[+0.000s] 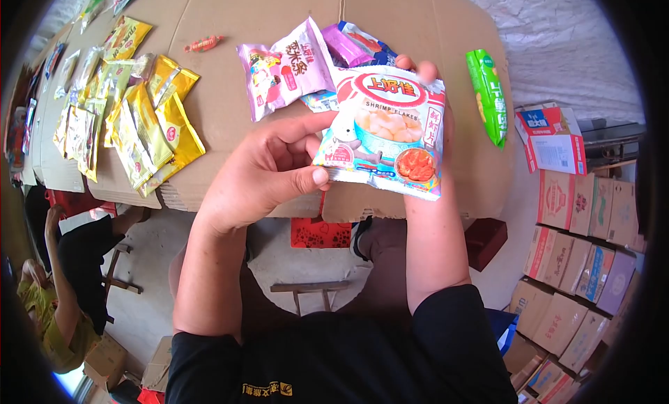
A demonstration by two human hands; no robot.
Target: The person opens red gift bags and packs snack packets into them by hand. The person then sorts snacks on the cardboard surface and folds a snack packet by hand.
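Note:
A bag of shrimp flakes (390, 129), white, blue and red, is held up near the table's front edge with its printed front toward me. My left hand (275, 164) pinches its lower left corner between thumb and fingers. Behind the bag is my right hand (421, 68); only its fingertips show over the top edge, and the forearm rises from below on the right. Just beyond the left hand lies a pink-purple snack bag (286, 68). Partly hidden behind the shrimp flakes are a purple packet (348, 45) and a dark blue packet (380, 52).
Cardboard (230, 14) covers the table. Yellow snack packets (150, 125) lie in a pile at left, a small red-wrapped item (203, 44) at the back, a green packet (488, 97) at right. Cartons (557, 265) are stacked on the right. Another person (59, 299) sits at lower left.

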